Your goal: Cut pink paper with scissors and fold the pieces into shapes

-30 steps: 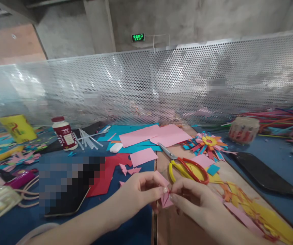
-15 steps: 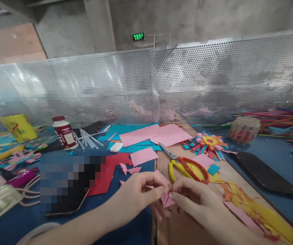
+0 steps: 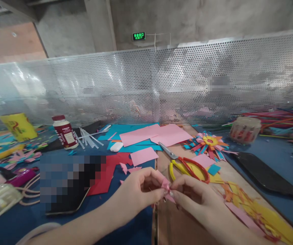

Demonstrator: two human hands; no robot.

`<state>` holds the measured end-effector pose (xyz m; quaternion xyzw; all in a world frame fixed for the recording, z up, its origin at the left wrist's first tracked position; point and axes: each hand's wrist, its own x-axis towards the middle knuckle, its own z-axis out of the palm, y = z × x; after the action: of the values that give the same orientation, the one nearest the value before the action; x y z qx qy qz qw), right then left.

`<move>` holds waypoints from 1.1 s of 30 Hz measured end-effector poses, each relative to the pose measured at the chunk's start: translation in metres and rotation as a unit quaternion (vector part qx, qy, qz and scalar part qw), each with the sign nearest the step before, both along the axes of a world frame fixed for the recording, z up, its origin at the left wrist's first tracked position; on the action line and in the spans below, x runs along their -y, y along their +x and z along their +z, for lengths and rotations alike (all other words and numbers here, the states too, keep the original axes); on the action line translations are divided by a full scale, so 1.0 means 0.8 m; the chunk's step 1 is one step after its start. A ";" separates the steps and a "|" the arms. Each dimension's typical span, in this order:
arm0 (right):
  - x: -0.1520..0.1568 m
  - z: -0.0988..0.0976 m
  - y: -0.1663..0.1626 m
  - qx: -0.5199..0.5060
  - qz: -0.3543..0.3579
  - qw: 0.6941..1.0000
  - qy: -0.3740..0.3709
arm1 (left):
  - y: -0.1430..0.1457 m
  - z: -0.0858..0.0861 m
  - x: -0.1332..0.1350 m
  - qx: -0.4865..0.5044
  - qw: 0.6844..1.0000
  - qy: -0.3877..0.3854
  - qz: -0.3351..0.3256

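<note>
My left hand (image 3: 138, 192) and my right hand (image 3: 194, 197) meet low in the middle, both pinched on a small folded pink paper piece (image 3: 166, 186). Thumb and forefinger tips of both hands touch at the paper. Just beyond my right hand lie scissors (image 3: 184, 165) with red and yellow handles on the brown board (image 3: 177, 224). A pink paper square (image 3: 143, 156) lies a little further back, beside red paper scraps (image 3: 110, 168).
Pink and blue sheets (image 3: 151, 135) lie at the back, with a many-coloured paper flower (image 3: 209, 142) to the right. A white bottle (image 3: 64, 132), clear sticks (image 3: 89, 137) and a yellow cup (image 3: 18, 126) stand left. A dark phone (image 3: 264, 175) lies right. A perforated metal screen (image 3: 146, 81) closes the far side.
My fingers have worked the pink piece: it hung below the fingertips before and now sits folded smaller, raised between them. Both hands stayed in the same place.
</note>
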<state>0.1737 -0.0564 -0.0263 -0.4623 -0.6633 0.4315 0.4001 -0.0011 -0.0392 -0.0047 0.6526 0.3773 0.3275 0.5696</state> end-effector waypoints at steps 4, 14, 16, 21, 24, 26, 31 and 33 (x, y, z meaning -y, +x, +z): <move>-0.001 -0.007 0.001 0.029 -0.019 0.999 0.030 | 0.000 0.001 0.004 -0.018 0.999 0.030 0.003; 0.001 -0.001 0.002 0.073 -0.001 0.991 0.115 | 0.001 0.005 0.014 -0.090 0.988 0.124 0.018; 0.001 -0.001 0.003 0.077 -0.007 0.989 0.122 | 0.001 0.005 0.014 -0.089 0.988 0.128 0.019; 0.001 -0.003 0.007 0.077 -0.001 0.987 0.138 | 0.002 0.008 0.014 -0.087 0.987 0.132 0.020; 0.000 -0.005 0.008 0.070 0.006 0.988 0.137 | 0.001 0.009 0.014 -0.092 0.987 0.130 0.021; -0.002 -0.007 0.008 0.061 0.009 0.989 0.137 | 0.001 0.009 0.014 -0.093 0.987 0.129 0.020; -0.003 -0.010 0.008 0.047 0.008 0.990 0.129 | 0.000 0.008 0.015 -0.093 0.986 0.137 0.017; -0.003 -0.011 0.008 0.037 0.009 0.992 0.122 | 0.000 0.009 0.015 -0.093 0.986 0.140 0.017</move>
<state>0.1799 -0.0543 -0.0347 -0.4197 -0.7292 0.3337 0.4251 -0.0008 -0.0510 0.0023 0.7471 0.3899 0.3248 0.4293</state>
